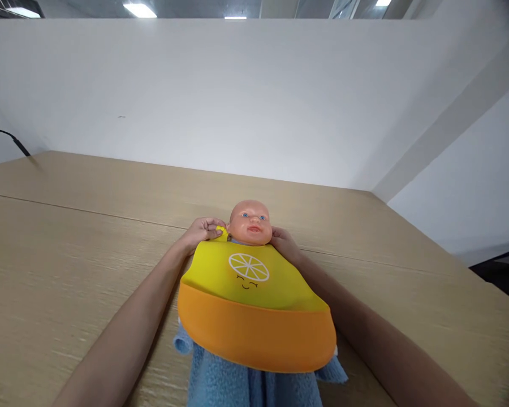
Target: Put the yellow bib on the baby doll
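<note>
A baby doll (250,221) lies on its back on the wooden table (68,254), head away from me. A yellow silicone bib (241,277) with an orange catch pocket and a lemon-slice face covers its chest. My left hand (203,232) pinches the bib's left neck strap beside the doll's head. My right hand (283,243) holds the other strap at the doll's right side of the neck, fingers partly hidden behind the head. A blue fleece cloth (237,384) wraps the doll's lower body under the bib.
White partition walls (237,102) stand behind and to the right of the table. A black cable (8,135) pokes in at the far left edge. A seam runs across the tabletop behind the doll.
</note>
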`<state>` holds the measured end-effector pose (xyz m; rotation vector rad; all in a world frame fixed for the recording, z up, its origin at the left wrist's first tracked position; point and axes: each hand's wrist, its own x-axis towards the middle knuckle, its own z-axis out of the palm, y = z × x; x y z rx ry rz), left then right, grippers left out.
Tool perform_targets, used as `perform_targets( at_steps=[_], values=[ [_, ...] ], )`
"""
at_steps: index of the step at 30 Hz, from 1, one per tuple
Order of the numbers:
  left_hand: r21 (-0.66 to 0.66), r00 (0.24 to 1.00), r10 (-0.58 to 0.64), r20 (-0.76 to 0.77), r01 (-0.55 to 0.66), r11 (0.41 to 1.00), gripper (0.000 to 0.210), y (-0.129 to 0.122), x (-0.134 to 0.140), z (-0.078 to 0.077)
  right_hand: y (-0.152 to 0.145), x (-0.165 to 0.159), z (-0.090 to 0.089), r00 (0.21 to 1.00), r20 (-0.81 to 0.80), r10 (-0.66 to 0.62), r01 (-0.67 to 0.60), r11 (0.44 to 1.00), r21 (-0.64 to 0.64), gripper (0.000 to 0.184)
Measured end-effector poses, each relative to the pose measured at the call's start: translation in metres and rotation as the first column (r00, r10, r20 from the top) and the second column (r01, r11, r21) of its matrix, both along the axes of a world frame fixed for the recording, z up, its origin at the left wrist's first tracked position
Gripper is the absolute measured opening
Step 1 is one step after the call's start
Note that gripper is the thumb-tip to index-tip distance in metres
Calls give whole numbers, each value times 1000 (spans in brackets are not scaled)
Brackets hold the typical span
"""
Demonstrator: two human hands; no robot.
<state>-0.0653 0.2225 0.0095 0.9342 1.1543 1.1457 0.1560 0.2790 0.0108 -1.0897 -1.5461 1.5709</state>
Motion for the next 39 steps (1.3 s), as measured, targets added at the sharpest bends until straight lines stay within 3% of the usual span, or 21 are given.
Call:
perform_targets(
  at_steps=[10,22,31,36,39],
  values=[
    [46,990,13,-144,-7,999,36,1,2,-1,14,6,-20,998,8,57,-57,996,72,35],
    [52,979,39,-200,-29,998,26,0,7,4,17,9,-21,999,45,-6,0,992,129,31],
    [181,926,89,-367,-23,983,26,-5,8,2,21,16,-24,985,173,-11,-53,932,360,27],
    [233,933,89,-348,-6,973,25,-3,8,-2,27,38,-23,973,202,117,-178,930,321,29],
    [195,939,120,-322,-58,979,24,0,7,-6,30,48,-18,959,189,212,-264,912,314,29]
  ],
)
